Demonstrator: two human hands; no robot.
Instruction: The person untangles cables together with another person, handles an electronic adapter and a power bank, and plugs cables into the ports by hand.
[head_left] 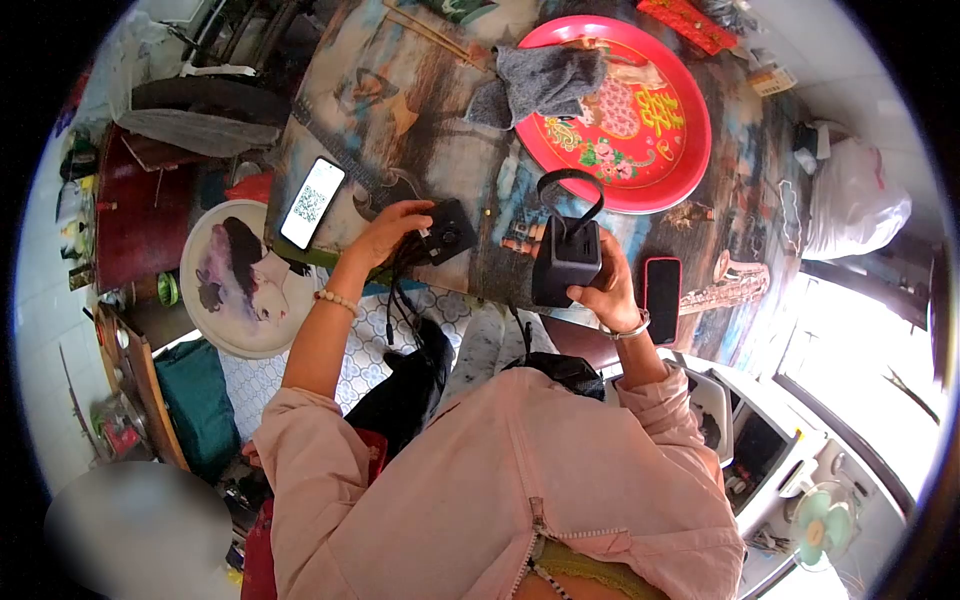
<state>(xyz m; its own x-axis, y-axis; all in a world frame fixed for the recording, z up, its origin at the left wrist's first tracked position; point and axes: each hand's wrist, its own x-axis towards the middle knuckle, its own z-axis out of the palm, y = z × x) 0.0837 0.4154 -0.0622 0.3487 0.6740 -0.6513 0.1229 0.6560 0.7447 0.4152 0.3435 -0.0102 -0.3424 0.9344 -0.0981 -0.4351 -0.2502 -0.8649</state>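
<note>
My left hand point(395, 230) is closed on the edge of a small black box-shaped device point(450, 234) with a round lens-like spot, at the table's front edge. Black cables point(396, 290) dangle below that hand. With its fingers wrapped round the side, my right hand point(614, 282) grips a dark rectangular block point(566, 268), upright, with a black strap point(572, 178) looping from its top. What the block is, I cannot tell. Left of my left hand lies a phone point(312, 203) showing a QR code. A second phone point(662, 300), dark-screened in a red case, lies right of my right hand.
On the patterned wooden table point(440, 130) stands a red round tray point(690, 150) with a grey cloth point(545, 85) over its rim. Chopsticks point(432, 32) lie at the back. A round stool point(240, 285) stands left; a white plastic bag point(858, 200) is at right.
</note>
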